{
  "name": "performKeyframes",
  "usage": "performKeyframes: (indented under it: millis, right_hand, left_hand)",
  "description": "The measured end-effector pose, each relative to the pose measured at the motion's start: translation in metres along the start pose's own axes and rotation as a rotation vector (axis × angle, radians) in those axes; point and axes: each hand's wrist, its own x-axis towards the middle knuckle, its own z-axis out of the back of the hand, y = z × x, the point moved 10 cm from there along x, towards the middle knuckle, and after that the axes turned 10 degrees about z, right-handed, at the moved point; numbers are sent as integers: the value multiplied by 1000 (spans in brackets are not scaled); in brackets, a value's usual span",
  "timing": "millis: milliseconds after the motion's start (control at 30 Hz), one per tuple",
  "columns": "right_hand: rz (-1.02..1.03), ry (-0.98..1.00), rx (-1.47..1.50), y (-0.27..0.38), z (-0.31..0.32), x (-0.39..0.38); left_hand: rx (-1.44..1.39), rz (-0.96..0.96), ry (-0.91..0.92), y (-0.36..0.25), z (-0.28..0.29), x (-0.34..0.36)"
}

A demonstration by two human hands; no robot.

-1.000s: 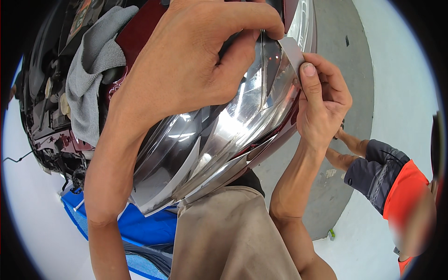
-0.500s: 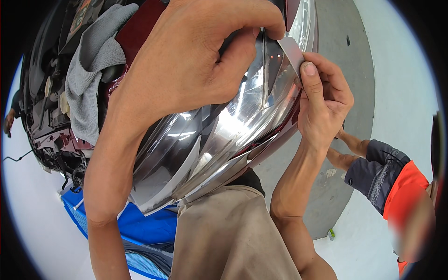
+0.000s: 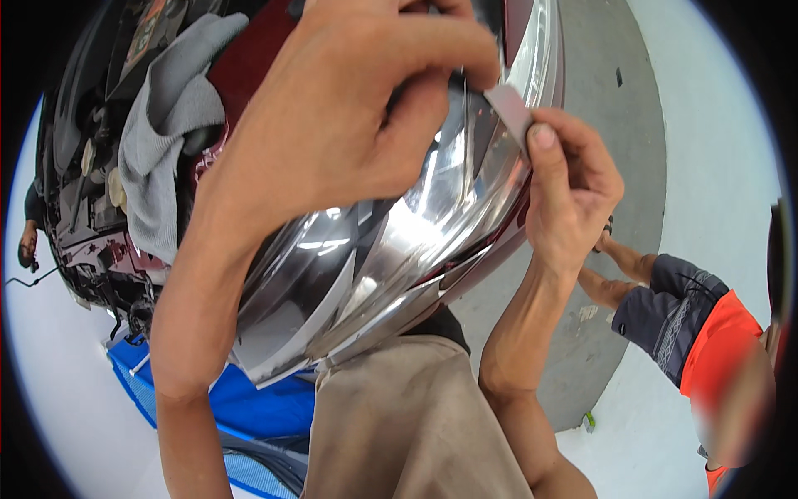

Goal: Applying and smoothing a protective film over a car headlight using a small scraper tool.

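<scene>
A car headlight (image 3: 416, 220) with a glossy clear lens lies under my hands. My right hand (image 3: 573, 187) pinches the lower end of a short, flat grey strip (image 3: 509, 112) between thumb and index finger, by the outer edge of the lens. My left hand (image 3: 357, 108) arches over the upper part of the headlight, its fingers curled. Its index fingertip is at the strip's other end. What its fingers hold, if anything, is hidden. A film-like grey panel (image 3: 307, 333) shows along the headlight's near end.
A grey cloth (image 3: 158, 141) hangs over the edge of the open engine bay (image 3: 83, 183) at left. Blue material (image 3: 266, 407) lies below. Another person in an orange top (image 3: 723, 333) is at the right. A hand (image 3: 28, 245) shows at the far left.
My right hand and the strip have shifted slightly down and left. My left hand has moved a little left and down, its index fingertip staying near the strip's end.
</scene>
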Motion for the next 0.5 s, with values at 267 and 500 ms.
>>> performKeyframes:
  millis: [267, 500]
  right_hand:
    - [45, 10, 27, 3, -3, -2]
    - [64, 40, 41, -1, 0, -4]
  left_hand:
    - [23, -44, -15, -3, 0, 0]
    - [14, -27, -39, -4, 3, 0]
